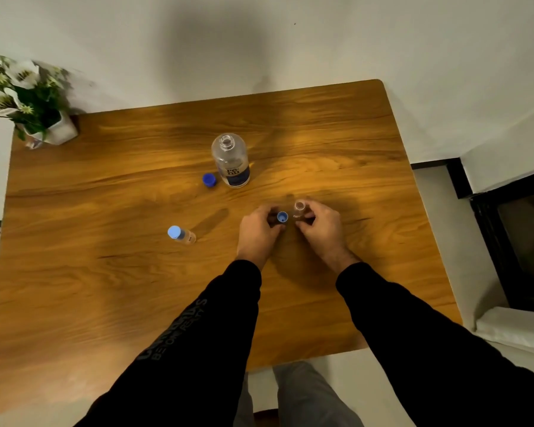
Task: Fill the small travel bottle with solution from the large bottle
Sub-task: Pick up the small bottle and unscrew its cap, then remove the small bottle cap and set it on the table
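Two small bottles (182,234), one gripped uncapped by right hand (319,224), left hand (256,229) pinching cap (282,216), one large bottle (231,160)

small bottle (299,211) uncapped, cap (282,216) in fingers (272,211)

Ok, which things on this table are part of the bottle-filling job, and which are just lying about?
In the job:
- large clear uncapped bottle
- its dark blue cap on the wooden table
- small clear open bottle, held by right hand
- small blue cap, held by left hand

Lying about:
- capped small bottle with light blue cap
- white potted flowers
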